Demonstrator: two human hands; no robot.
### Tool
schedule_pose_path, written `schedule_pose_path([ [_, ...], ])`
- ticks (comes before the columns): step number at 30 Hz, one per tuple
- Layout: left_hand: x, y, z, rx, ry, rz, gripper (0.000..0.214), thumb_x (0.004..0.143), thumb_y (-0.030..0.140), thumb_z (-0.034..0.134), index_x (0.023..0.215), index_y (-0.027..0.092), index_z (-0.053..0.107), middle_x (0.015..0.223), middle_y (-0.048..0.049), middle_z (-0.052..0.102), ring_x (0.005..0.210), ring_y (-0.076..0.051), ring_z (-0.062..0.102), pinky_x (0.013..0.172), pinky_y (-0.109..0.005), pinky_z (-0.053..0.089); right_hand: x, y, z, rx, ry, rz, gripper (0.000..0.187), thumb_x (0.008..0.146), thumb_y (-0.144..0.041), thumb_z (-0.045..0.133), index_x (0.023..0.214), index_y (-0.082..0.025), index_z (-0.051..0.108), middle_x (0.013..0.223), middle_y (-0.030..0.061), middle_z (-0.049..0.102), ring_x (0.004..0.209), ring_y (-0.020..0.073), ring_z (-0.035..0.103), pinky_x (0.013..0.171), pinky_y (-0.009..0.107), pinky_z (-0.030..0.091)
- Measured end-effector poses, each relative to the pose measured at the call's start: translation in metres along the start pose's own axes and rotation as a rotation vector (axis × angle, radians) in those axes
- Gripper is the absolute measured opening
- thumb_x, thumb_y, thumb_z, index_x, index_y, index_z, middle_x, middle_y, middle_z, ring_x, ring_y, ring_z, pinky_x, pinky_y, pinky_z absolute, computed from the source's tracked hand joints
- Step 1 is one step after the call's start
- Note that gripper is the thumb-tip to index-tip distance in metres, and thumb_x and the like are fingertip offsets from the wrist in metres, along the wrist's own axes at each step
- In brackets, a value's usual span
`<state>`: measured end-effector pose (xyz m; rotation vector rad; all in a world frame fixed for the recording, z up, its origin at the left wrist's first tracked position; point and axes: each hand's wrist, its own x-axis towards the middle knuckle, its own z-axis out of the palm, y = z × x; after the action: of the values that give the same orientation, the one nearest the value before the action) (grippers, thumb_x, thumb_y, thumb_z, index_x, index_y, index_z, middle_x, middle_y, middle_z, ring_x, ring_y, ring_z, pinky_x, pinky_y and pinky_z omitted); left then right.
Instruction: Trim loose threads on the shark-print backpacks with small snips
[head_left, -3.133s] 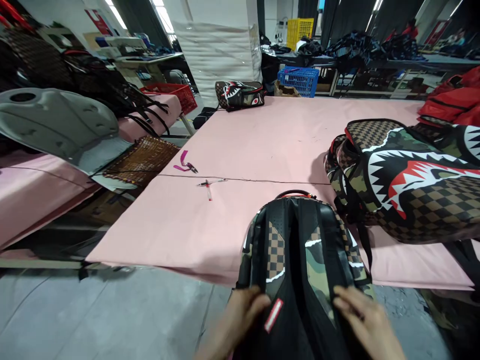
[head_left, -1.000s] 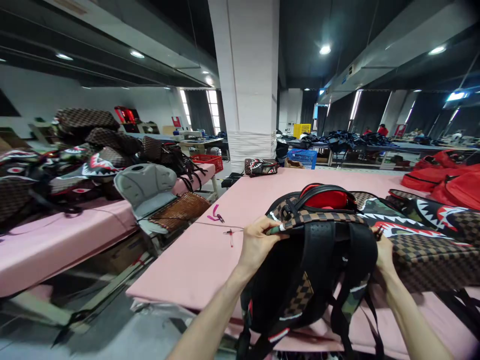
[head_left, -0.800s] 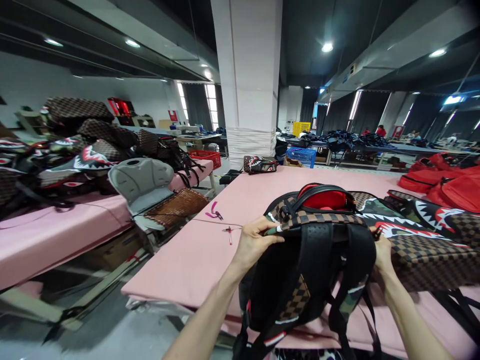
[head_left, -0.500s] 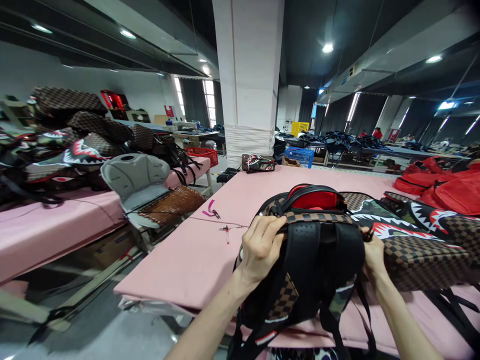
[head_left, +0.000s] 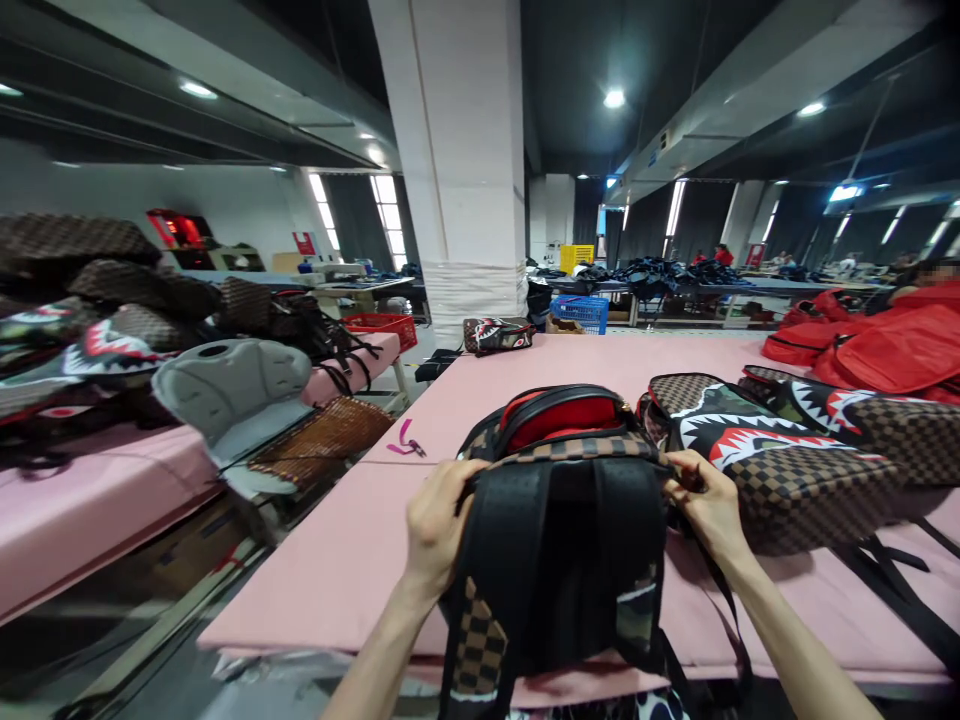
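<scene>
A black and brown checkered backpack [head_left: 559, 540] stands at the near edge of the pink table, its shoulder straps facing me. Its top is unzipped and shows a red lining [head_left: 566, 415]. My left hand [head_left: 439, 525] is closed on the upper left edge of the backpack, fingertips hidden behind it. At the upper right edge my right hand [head_left: 705, 500] pinches the backpack's side between thumb and fingers. Beyond the right hand lies a checkered backpack with a shark-mouth print [head_left: 780, 450], and a second similar backpack [head_left: 892, 430] sits beside it.
The pink table [head_left: 322, 570] carries a purple-ribboned small tool [head_left: 407, 440] and a small shark-print bag [head_left: 497, 335]. Red bags [head_left: 892, 350] are piled at the right. A grey chair [head_left: 232, 410] and a table of stacked bags [head_left: 112, 330] stand left. A white pillar [head_left: 465, 170] rises ahead.
The view has swung right, so the scene shifts left. The backpack has turned, its straps now squarer to me and its top tilted away. Both hands still grip its upper edges.
</scene>
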<state>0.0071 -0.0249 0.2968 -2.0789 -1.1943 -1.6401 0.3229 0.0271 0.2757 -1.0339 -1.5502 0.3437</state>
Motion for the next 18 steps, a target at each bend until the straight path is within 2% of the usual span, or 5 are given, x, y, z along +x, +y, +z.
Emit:
schedule_pose_path([
  [3, -0.008, -0.011, -0.006, 0.005, 0.050, -0.006, 0.018, 0.081, 0.015, 0.049, 0.097, 0.018, 0.058, 0.087, -0.0028, 0.062, 0.080, -0.015, 0.058, 0.073, -0.024, 0.045, -0.004, -0.018, -0.002, -0.033, -0.108, -0.268, 0.035, 0.075, -0.024, 0.064, 0.110, -0.024, 0.060, 0.107, 0.0066, 0.062, 0.098, 0.0209, 0.058, 0.083, 0.033, 0.048],
  [7, -0.013, -0.021, -0.009, 0.013, 0.090, -0.053, 0.016, 0.079, 0.021, 0.054, 0.094, 0.019, 0.059, 0.085, -0.0015, 0.061, 0.079, -0.015, 0.058, 0.072, -0.024, 0.046, -0.005, -0.037, 0.001, -0.045, -0.117, -0.439, 0.041, 0.076, -0.026, 0.066, 0.116, -0.027, 0.057, 0.110, 0.0082, 0.059, 0.099, 0.0206, 0.058, 0.081, 0.031, 0.050],
  [10, -0.014, -0.023, -0.009, 0.015, 0.081, -0.121, 0.016, 0.078, 0.026, 0.054, 0.092, 0.020, 0.060, 0.086, -0.0019, 0.062, 0.080, -0.017, 0.058, 0.073, -0.027, 0.047, -0.005, -0.043, 0.002, -0.040, -0.143, -0.401, 0.036, 0.077, -0.026, 0.064, 0.113, -0.027, 0.059, 0.098, 0.0065, 0.060, 0.085, 0.0175, 0.060, 0.068, 0.027, 0.050],
  [14, -0.013, -0.021, -0.007, -0.011, 0.070, -0.121, 0.016, 0.077, 0.028, 0.054, 0.089, 0.020, 0.060, 0.084, -0.0021, 0.062, 0.079, -0.018, 0.058, 0.072, -0.028, 0.047, -0.003, -0.045, 0.003, 0.053, -0.120, -0.211, 0.023, 0.073, -0.019, 0.063, 0.096, -0.022, 0.067, 0.069, -0.0005, 0.052, 0.059, 0.0112, 0.050, 0.051, 0.022, 0.040],
  [18, -0.009, -0.020, -0.005, -0.006, 0.072, -0.131, 0.018, 0.075, 0.031, 0.055, 0.087, 0.020, 0.061, 0.082, -0.0018, 0.061, 0.077, -0.018, 0.057, 0.070, -0.028, 0.046, 0.006, -0.048, 0.005, 0.188, -0.176, -0.071, 0.012, 0.064, -0.020, 0.072, 0.076, -0.019, 0.069, 0.065, -0.0021, 0.052, 0.058, 0.0100, 0.049, 0.052, 0.021, 0.038],
])
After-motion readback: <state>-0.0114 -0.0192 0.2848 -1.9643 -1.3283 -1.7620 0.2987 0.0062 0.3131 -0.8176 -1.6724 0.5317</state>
